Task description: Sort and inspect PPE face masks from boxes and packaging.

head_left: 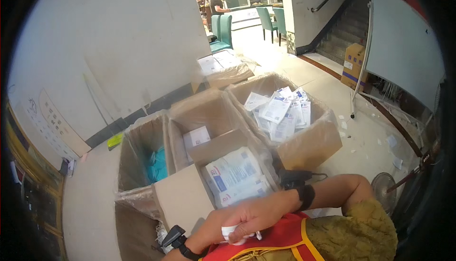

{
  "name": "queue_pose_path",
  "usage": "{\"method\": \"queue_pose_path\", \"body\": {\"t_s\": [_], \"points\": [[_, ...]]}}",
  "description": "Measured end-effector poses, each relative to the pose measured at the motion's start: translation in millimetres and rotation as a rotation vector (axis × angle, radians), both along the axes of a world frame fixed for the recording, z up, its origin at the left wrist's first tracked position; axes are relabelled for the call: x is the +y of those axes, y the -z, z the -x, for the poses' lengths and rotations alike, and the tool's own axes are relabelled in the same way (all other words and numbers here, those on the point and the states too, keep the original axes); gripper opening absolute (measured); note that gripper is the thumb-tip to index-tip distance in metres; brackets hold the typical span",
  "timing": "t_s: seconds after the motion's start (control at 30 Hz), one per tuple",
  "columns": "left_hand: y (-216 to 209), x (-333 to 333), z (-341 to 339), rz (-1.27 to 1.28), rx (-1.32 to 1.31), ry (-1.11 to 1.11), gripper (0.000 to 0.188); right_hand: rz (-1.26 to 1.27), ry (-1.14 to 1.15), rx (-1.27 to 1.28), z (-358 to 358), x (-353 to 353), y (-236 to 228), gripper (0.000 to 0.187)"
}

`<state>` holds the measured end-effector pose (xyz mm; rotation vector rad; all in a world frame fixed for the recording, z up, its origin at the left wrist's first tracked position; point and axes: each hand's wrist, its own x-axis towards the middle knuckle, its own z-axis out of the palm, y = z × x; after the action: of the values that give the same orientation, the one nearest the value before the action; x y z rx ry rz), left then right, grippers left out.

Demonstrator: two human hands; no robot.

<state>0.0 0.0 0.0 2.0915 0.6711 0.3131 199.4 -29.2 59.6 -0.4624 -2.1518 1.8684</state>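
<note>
Close in front of my red apron [280,242] with yellow trim, my two hands overlap. My right hand [259,213] reaches in from the right, a black band on its wrist, and its fingers close around a small white item [229,233]. What that item is, I cannot make out. My left hand [214,224], with a black device strapped to its wrist, lies against the right one, and its fingers are hidden. Just beyond them, an open cardboard box [183,199] holds flat white-and-blue packets [235,173].
Plastic-lined cartons stand around: one with teal material [158,165], one with a white box [196,137], another piled with white packets [280,111]. A whiteboard [403,38] and fan [384,187] stand right. Paper scraps [392,141] litter the floor. A person [216,2] stands far off.
</note>
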Motion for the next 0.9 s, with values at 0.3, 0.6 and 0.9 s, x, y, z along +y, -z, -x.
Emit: {"method": "queue_pose_path", "body": {"t_s": [0.3,0.6,0.9], "points": [[-90.2,-41.3,44.2,-0.596,0.235,0.313,0.024,-0.069,-0.086,0.063,-36.7,-42.0,-45.5,0.028],[-85.0,-9.0,123.6,-0.547,0.733,-0.315,0.019,0.040,0.413,-0.069,-115.4,-49.2,-41.8,0.031],[-99.8,15.8,14.1,-1.152,0.372,-0.074,0.020,0.426,0.693,0.160,-31.3,27.1,60.6,0.030]]}}
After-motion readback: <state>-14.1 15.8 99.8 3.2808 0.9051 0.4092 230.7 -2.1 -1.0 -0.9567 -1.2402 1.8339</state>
